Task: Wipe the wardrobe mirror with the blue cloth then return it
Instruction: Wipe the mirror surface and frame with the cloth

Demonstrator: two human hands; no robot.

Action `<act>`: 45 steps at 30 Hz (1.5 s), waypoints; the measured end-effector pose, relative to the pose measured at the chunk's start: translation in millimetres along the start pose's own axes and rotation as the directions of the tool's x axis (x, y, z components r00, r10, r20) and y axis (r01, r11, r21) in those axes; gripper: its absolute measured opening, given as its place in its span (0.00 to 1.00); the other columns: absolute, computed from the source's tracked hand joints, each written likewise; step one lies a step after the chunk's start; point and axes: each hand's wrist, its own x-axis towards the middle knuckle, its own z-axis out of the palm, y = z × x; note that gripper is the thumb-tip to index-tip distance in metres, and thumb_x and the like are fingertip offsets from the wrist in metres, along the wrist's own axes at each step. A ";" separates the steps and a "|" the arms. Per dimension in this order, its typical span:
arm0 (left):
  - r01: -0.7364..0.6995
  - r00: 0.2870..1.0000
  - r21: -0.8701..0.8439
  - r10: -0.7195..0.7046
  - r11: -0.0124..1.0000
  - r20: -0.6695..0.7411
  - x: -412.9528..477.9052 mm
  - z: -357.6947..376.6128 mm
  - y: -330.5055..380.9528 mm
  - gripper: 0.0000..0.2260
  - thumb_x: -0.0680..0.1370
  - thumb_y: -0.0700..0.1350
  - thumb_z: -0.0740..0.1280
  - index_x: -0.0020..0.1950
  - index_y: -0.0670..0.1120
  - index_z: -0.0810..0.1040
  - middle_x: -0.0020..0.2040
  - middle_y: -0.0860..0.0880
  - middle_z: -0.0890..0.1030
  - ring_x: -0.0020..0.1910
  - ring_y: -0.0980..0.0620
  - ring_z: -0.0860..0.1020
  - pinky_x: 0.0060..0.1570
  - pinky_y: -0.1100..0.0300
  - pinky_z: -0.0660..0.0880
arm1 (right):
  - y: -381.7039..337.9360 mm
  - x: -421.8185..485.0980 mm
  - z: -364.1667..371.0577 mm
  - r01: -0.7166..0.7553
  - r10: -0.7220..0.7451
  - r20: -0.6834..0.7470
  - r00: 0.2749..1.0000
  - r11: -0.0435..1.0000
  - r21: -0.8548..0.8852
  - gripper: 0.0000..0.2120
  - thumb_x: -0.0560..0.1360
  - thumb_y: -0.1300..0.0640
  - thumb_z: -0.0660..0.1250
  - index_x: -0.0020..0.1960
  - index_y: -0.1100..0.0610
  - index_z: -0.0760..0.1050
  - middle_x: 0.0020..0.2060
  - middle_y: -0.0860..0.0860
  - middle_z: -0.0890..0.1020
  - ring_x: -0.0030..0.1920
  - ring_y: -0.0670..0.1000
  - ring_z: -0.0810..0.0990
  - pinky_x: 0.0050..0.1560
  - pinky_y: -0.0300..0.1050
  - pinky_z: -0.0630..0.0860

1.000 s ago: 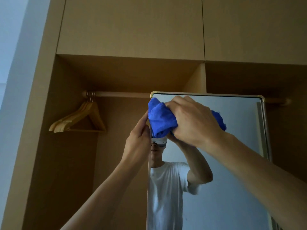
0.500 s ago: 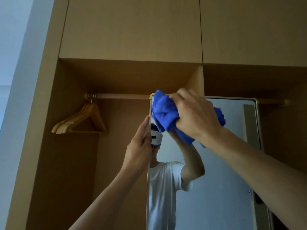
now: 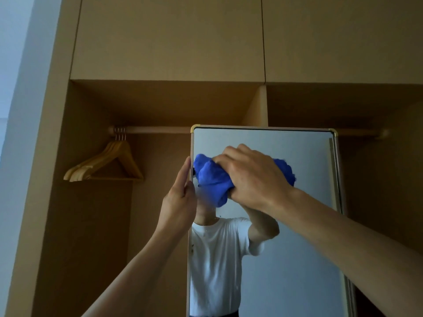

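Note:
The tall wardrobe mirror (image 3: 297, 170) with a pale metal frame stands out from the open wooden wardrobe. My right hand (image 3: 251, 177) grips the bunched blue cloth (image 3: 210, 179) and presses it against the glass a little below the mirror's top left corner. My left hand (image 3: 180, 197) holds the mirror's left edge, fingers straight along the frame's outer side and thumb on the front. The glass reflects a person in a white T-shirt.
Several wooden hangers (image 3: 107, 161) hang on the rail (image 3: 155, 129) in the left wardrobe bay. Closed upper cabinet doors (image 3: 169, 37) sit above. A pale wall (image 3: 13, 88) runs along the far left.
The cloth and my right hand have slid down from the mirror's top left corner, leaving the top edge of the glass uncovered. My left hand still holds the frame.

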 end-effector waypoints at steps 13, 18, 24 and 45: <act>0.083 0.986 0.073 -0.071 0.994 -0.152 -0.9 16.4 15.6 0.26 0.78 0.52 0.52 0.75 0.70 0.61 0.54 0.64 0.79 0.52 0.62 0.79 0.58 0.54 0.78 | 68.0 29.0 -32.7 -0.135 0.117 -0.136 0.984 0.982 -0.132 0.18 0.71 0.58 0.70 0.60 0.54 0.72 0.52 0.52 0.75 0.52 0.56 0.75 0.36 0.48 0.64; 0.079 0.977 0.088 -0.059 0.993 -0.205 5.2 24.5 17.0 0.23 0.85 0.44 0.54 0.80 0.60 0.62 0.59 0.61 0.71 0.48 0.68 0.72 0.53 0.65 0.66 | 68.4 16.9 -22.2 -0.096 0.086 -0.121 0.989 0.993 -0.075 0.19 0.70 0.57 0.71 0.59 0.53 0.73 0.50 0.51 0.76 0.52 0.55 0.76 0.41 0.48 0.67; 0.099 0.985 0.151 -0.076 0.984 -0.153 -3.5 29.2 7.5 0.24 0.87 0.44 0.54 0.82 0.59 0.56 0.74 0.49 0.72 0.59 0.58 0.69 0.58 0.55 0.69 | 55.5 -25.6 6.1 -0.011 0.010 0.033 0.999 0.999 0.036 0.19 0.70 0.55 0.70 0.59 0.51 0.72 0.51 0.48 0.76 0.51 0.51 0.75 0.44 0.45 0.70; 0.192 0.978 0.280 -0.158 0.940 -0.139 9.6 43.3 -1.5 0.32 0.85 0.49 0.60 0.83 0.60 0.45 0.72 0.38 0.71 0.56 0.45 0.77 0.55 0.50 0.77 | 106.9 -2.2 -0.9 -0.163 0.158 -0.111 0.981 0.986 -0.036 0.21 0.71 0.63 0.68 0.63 0.54 0.72 0.54 0.51 0.77 0.53 0.55 0.74 0.45 0.49 0.73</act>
